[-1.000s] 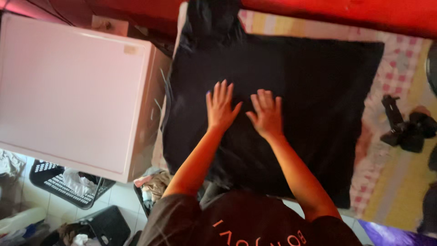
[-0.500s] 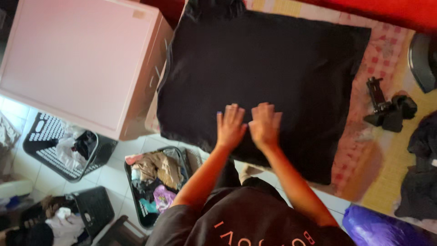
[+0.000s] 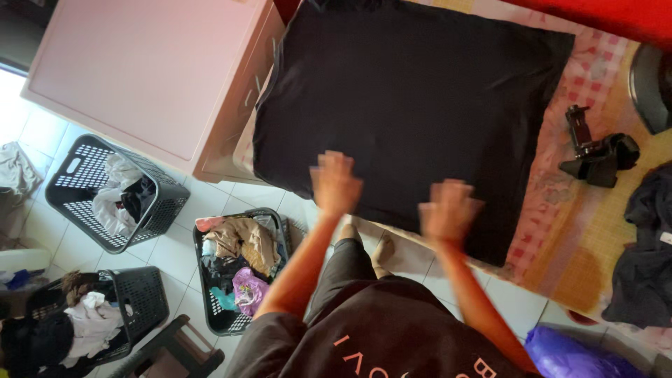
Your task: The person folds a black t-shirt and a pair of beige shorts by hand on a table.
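On bed edge: black garment [image 3: 413, 105] spread flat, near hem toward the person.
garment position: lies on a checked pink sheet [image 3: 560, 168], just beside the pink cabinet [image 3: 147, 77]; upper end runs out of frame.
left hand [image 3: 334, 183]: palm down, fingers spread wide, holding nothing; fingertips over the garment's near hem. Contact likely, motion blur, cannot confirm.
right hand [image 3: 448, 210]: palm down, fingers loosely spread, empty; sits at the garment's near hem toward its corner. Blurred, touch not confirmable.
hand spacing: apart, both along the same hem; garment lies beyond and under the fingertips, not pinched.
relative to garment, far side from cabinet: small black gadget [image 3: 595, 150] on the sheet, near but not touching; dark clothes [image 3: 647, 252] further out on a yellow mat [image 3: 595, 245].
relative to garment, floor below near hem: three dark laundry baskets [image 3: 241, 269] full of mixed clothes; purple bag [image 3: 574, 353] at frame bottom.
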